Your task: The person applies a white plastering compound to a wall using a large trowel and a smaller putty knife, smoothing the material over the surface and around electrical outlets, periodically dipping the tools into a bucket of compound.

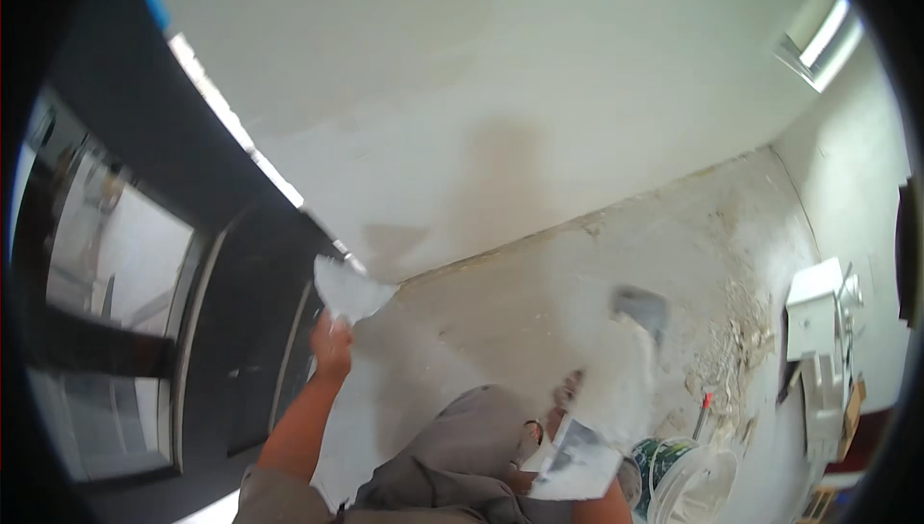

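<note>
White-smeared scraper (352,291) gripped, blade abv L hand (333,349).

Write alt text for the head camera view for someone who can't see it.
A person's left hand holds a broad, white-smeared scraper near a pale wall, beside a dark, glazed frame. At the right forearm's end is a flat, whitish plate; that hand isn't clear. A patterned bucket sits on the stained floor.

Wide scraper (351,290): no readable marking
Bucket (656,466): green-patterned side, any print too blurred to read
Wall (577,72): nothing legible
</note>
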A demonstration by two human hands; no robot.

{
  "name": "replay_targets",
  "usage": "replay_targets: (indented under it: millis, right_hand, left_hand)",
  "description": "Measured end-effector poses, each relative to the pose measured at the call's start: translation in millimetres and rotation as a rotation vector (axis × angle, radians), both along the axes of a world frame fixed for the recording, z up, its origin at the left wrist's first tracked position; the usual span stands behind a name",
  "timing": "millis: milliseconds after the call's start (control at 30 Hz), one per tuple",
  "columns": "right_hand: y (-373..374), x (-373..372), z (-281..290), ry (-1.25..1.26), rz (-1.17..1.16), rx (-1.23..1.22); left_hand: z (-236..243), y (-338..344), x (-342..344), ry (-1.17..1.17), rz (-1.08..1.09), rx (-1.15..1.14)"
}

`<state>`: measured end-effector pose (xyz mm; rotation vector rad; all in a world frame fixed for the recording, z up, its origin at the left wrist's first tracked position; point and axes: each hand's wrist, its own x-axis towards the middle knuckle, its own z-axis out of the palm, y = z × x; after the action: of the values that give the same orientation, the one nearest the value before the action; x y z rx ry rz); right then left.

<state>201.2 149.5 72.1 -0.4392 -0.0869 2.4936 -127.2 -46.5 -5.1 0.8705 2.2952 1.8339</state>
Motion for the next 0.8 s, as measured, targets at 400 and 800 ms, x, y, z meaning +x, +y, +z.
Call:
replay_targets:
  millis: [400,800]
  right_hand:
    - [105.9,-73.3,-42.4,0.226,0.110,-0.036]
    - [249.7,-39.2,-35.0,0.142,-0.204,0.090]
  left_hand:
    - [151.3,156.9,-8.3,1.300,-0.023,-0.305]
    - [94.4,351.8,46.9,-0.254,-0.560,-0.624]
